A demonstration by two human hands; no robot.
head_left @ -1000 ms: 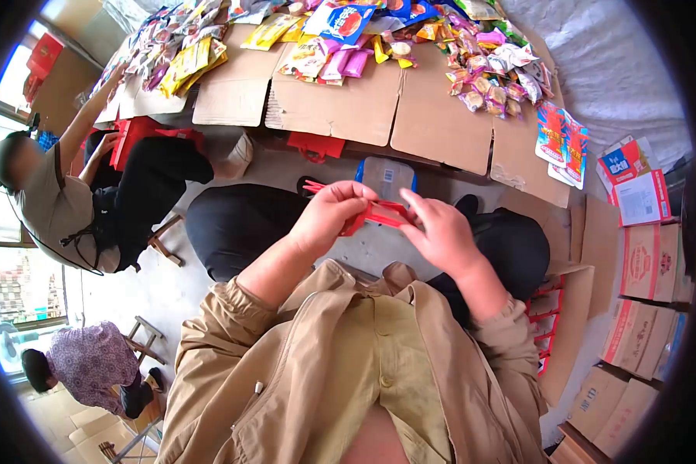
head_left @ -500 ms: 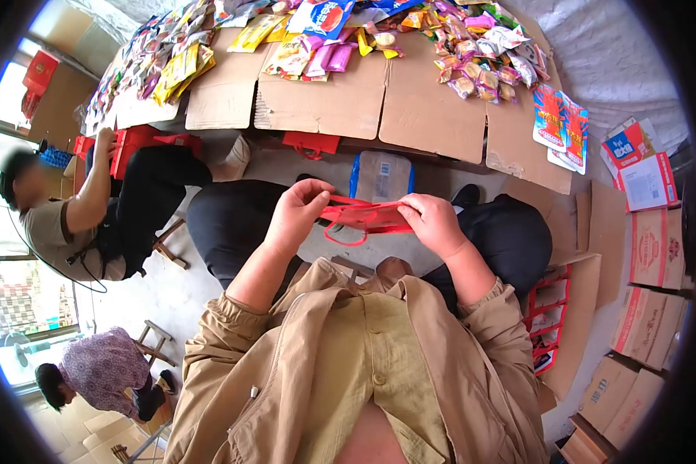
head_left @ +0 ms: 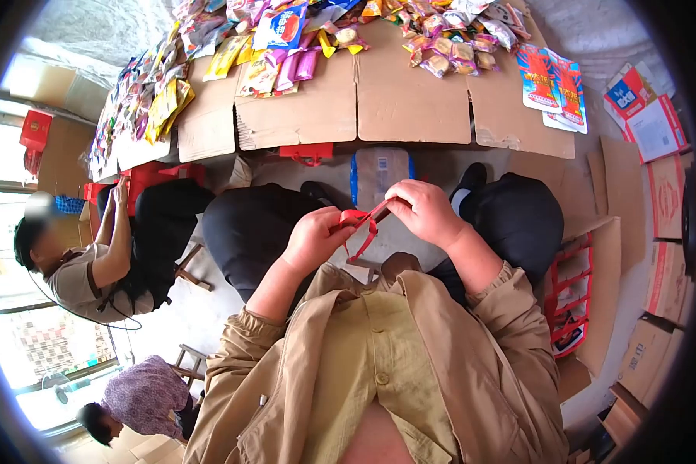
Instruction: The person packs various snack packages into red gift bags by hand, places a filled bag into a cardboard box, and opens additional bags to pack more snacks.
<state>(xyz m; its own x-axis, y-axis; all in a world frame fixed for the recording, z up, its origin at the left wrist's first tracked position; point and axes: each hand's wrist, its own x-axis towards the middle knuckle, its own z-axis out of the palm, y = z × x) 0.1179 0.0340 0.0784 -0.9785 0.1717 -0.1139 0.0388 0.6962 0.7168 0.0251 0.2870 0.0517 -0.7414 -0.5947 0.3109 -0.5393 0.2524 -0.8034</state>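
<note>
Above my lap I hold a red bag point(head_left: 373, 214) with a thin strap handle, now seen nearly edge-on as a narrow band. My left hand point(head_left: 317, 238) pinches its left end, fingers closed. My right hand point(head_left: 427, 213) grips the other end between thumb and fingers, a little higher. A loop of the red strap hangs down between both hands. Behind them on the floor lies a clear plastic-wrapped pack with blue edges point(head_left: 381, 178). Most of the bag's faces are hidden by the angle and my fingers.
Cardboard point(head_left: 414, 104) covers the table ahead, bearing heaps of wrapped snacks point(head_left: 460, 50) and two red-blue packets point(head_left: 540, 81). An open carton point(head_left: 602, 286) with red items stands at my right, near stacked boxes point(head_left: 665, 197). Two people point(head_left: 93, 278) point(head_left: 147, 394) sit at left.
The red bag has turned from a broader, level view to a narrow, slanted one. My left hand has moved down and right, my right hand slightly up. The person at upper left brought their hands together.
</note>
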